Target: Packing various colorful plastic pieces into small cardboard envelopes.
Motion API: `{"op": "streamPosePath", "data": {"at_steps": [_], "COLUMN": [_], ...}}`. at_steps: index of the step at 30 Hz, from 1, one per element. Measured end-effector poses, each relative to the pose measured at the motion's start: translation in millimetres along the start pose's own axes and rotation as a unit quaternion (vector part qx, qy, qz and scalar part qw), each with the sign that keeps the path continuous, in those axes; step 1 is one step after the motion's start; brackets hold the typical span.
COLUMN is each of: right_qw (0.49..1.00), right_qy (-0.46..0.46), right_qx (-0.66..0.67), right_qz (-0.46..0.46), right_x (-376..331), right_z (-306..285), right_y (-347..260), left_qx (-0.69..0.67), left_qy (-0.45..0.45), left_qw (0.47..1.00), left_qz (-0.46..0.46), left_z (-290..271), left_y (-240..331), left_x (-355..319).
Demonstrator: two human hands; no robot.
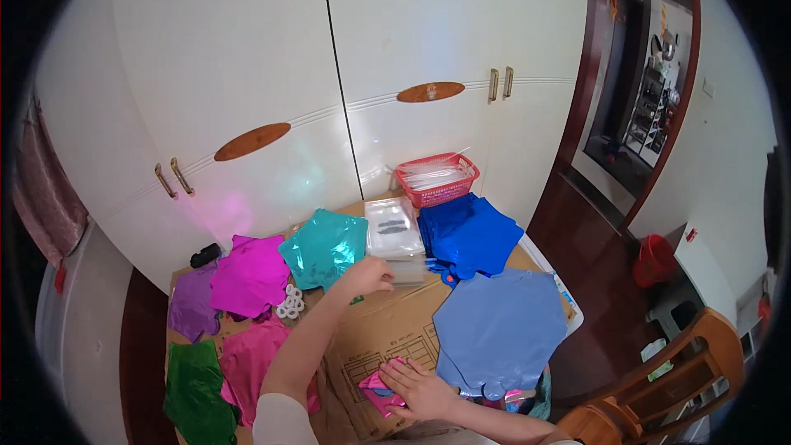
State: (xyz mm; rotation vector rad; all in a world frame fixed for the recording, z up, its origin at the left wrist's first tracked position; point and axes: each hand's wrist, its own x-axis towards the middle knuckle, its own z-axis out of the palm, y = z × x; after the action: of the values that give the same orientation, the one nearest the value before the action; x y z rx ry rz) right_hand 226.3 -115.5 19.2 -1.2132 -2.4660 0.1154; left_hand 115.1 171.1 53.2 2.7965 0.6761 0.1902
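My right hand (422,389) lies flat, fingers stretched out, on a folded pink foil piece (376,384) with some blue showing, on the brown cardboard (354,338). My left hand (369,275) reaches forward, fingers curled together at the near left edge of a stack of clear plastic bags (394,231). Whether a bag is between those fingers cannot be made out. Beside the left hand lies a flat teal foil balloon (325,249). To the right of my right hand spreads a pile of pale blue foil balloons (503,330).
Dark blue foil balloons (478,235) lie right of the bags, behind them a red basket of white sticks (437,181). At left are magenta (247,276), purple (194,305), pink (254,354) and green (198,395) foil pieces and white rings (291,302). A wooden chair (676,379) stands right.
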Motion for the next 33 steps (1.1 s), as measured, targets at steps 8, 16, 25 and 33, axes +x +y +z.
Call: {"op": "streamPosePath", "data": {"at_steps": [8, 16, 25, 33], "right_qw": [1.000, 0.999, 0.998, 0.998], "right_qy": [-0.004, -0.050, -0.057, -0.054], "right_qx": [0.006, 0.012, 0.004, -0.007], "right_qz": [0.007, 0.013, 0.019, 0.014], "right_x": [-2, -2, -3, -3], "right_z": [0, 2, 3, 4], "right_y": [0, 0, -1, -1], "left_qx": [0.327, 0.372, 0.346, 0.240], "left_qy": [0.206, 0.217, 0.250, 0.165], "left_qw": [0.911, 0.890, 0.896, 0.954], "left_qz": [0.143, 0.151, 0.120, 0.072], "left_z": [13, 23, 6, 19], "left_y": [40, 36, 50, 28], "left_x": [-25, -32, -48, -64]}}
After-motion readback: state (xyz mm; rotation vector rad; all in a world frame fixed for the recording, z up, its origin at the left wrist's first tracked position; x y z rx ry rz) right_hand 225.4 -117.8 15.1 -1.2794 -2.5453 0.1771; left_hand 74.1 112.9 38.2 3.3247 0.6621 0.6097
